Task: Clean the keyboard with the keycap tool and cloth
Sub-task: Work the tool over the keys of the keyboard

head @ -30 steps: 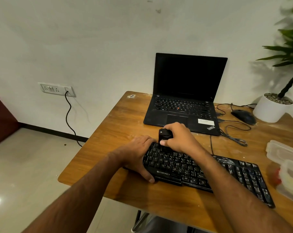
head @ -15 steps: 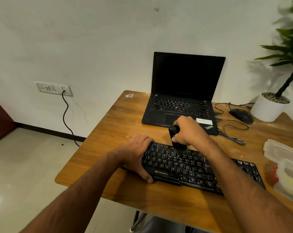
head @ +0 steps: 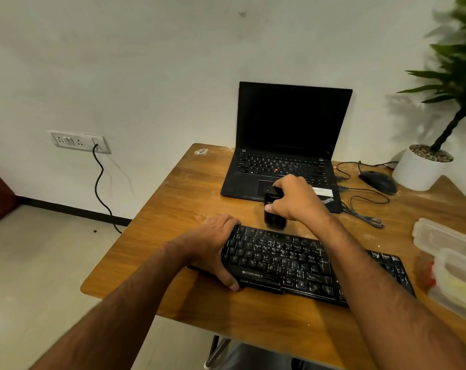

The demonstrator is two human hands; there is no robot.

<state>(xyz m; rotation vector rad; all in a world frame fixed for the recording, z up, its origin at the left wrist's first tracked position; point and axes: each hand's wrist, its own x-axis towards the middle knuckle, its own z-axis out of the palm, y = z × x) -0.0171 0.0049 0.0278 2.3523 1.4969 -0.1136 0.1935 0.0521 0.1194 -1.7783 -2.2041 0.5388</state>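
Observation:
A black keyboard point(head: 293, 263) lies across the wooden table point(head: 189, 198) near its front edge. My left hand point(head: 213, 244) grips the keyboard's left end, thumb on its front edge. My right hand point(head: 293, 201) is closed around a black upright keycap tool point(head: 273, 212). The tool stands just behind the keyboard's back edge, its lower end at or near the tabletop. I see no cloth.
An open black laptop point(head: 285, 156) with a dark screen sits behind the keyboard. A black mouse point(head: 378, 181) with its cable and a white plant pot point(head: 418, 169) are at the back right. Clear plastic boxes point(head: 450, 260) lie at the right edge.
My right hand has carried the tool from the keyboard's upper rows back to just behind it. My left hand stays on the keyboard's left end.

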